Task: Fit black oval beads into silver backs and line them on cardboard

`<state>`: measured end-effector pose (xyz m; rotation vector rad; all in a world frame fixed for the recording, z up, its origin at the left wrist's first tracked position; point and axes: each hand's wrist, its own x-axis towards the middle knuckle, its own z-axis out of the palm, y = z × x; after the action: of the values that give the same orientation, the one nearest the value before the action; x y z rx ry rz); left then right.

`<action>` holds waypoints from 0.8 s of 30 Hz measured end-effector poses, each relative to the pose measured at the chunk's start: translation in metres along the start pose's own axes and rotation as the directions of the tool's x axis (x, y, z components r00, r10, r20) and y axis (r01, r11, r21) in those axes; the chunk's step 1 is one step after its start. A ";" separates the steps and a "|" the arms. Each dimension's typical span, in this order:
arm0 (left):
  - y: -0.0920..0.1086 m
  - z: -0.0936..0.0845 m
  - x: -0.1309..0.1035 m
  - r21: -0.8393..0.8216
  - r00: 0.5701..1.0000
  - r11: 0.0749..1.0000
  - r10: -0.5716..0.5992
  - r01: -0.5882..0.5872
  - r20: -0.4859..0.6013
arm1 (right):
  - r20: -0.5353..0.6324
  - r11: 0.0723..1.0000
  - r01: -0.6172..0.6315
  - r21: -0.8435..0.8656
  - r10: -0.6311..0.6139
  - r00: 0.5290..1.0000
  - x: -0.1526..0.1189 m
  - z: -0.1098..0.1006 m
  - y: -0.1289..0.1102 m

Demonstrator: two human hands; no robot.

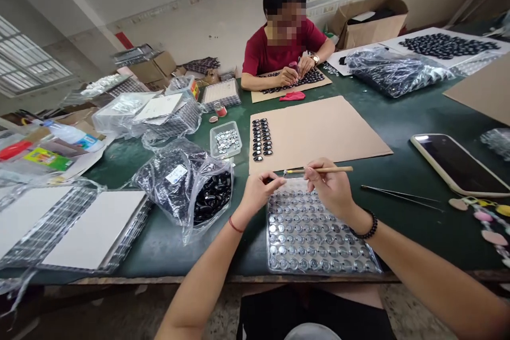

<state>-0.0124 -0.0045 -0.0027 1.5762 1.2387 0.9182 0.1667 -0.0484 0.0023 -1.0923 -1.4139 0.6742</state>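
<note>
My right hand (pixel 329 188) is closed around a slim wooden-handled brush (pixel 338 169), held almost level, its yellowish front part pointing left. At its tip, my left hand (pixel 261 191) pinches a small shiny piece (pixel 285 173) between thumb and fingers, too small to make out well. Both hands are over the far edge of a clear plastic tray (pixel 319 244) with rows of round cups. Just beyond lies a cardboard sheet (pixel 322 127) with two columns of black oval pieces (pixel 262 138) bearing shiny centres.
Left of the tray stand an open bag of black pieces (pixel 211 196) and a small box of shiny parts (pixel 226 139). Tweezers (pixel 398 196) and a phone (pixel 462 164) lie right. Across the table a co-worker (pixel 279 48) works. Stacked trays (pixel 95 228) fill the left.
</note>
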 end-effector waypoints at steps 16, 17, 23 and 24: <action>0.004 0.014 -0.017 0.016 0.971 0.998 -0.066 0.064 0.228 | 0.201 0.860 0.427 -0.281 -0.382 0.902 -0.006 -0.001 -0.003; 0.005 0.013 -0.016 -0.011 0.967 0.997 -0.071 0.076 0.246 | 0.212 0.856 0.441 -0.270 -0.394 0.895 -0.006 -0.001 -0.002; 0.007 0.012 -0.017 0.047 0.977 0.999 -0.023 0.014 0.210 | 0.170 0.827 0.476 -0.299 -0.444 0.880 -0.005 0.000 -0.001; 0.007 0.012 -0.017 0.066 0.979 0.998 -0.013 -0.001 0.204 | 0.164 0.821 0.483 -0.305 -0.454 0.876 -0.005 0.000 -0.002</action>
<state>-0.0027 -0.0246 -0.0008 1.6727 1.1367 0.6976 0.1663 -0.0539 0.0015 -0.9199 -1.8355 0.1174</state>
